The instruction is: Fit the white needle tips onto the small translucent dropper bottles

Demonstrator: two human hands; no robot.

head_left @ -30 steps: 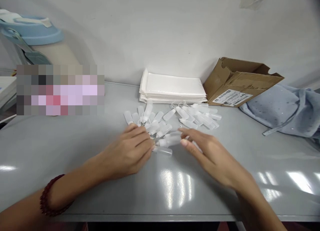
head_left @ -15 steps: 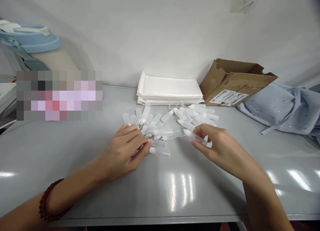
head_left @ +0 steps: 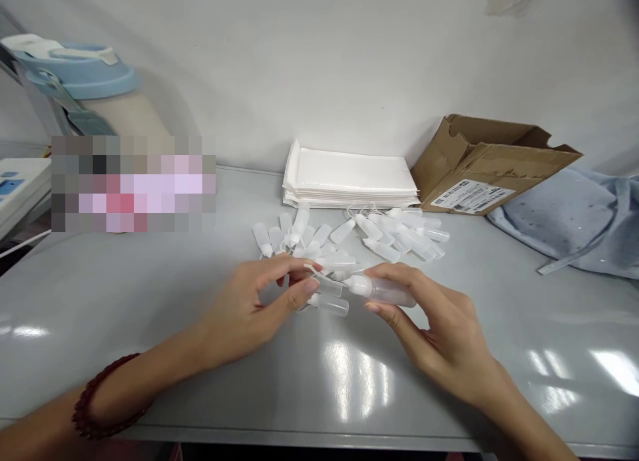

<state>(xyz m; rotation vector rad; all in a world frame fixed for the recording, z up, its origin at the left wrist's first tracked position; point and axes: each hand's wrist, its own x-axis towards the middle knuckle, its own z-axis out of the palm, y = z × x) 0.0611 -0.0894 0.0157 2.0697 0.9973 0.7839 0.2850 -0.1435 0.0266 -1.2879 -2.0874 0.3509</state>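
My right hand grips a small translucent squeeze bottle between thumb and fingers. The bottle lies nearly level, with its white nozzle end and thin tip pointing left. My left hand faces that tip with thumb and index finger close together; a thin white strip shows by the fingertips, and what they pinch cannot be made out. Several like bottles lie in a loose pile under and behind the left fingers. A second group of bottles lies farther back to the right.
Behind the bottles lies a stack of white padded envelopes. An open cardboard box leans by the wall, with blue-grey fabric beside it. A large blue-lidded bottle stands at the left on the grey table.
My right hand has lifted the bottle from the right group and brought it left, toward my left hand. The left hand has risen slightly from the pile and turned, its thumb now showing.
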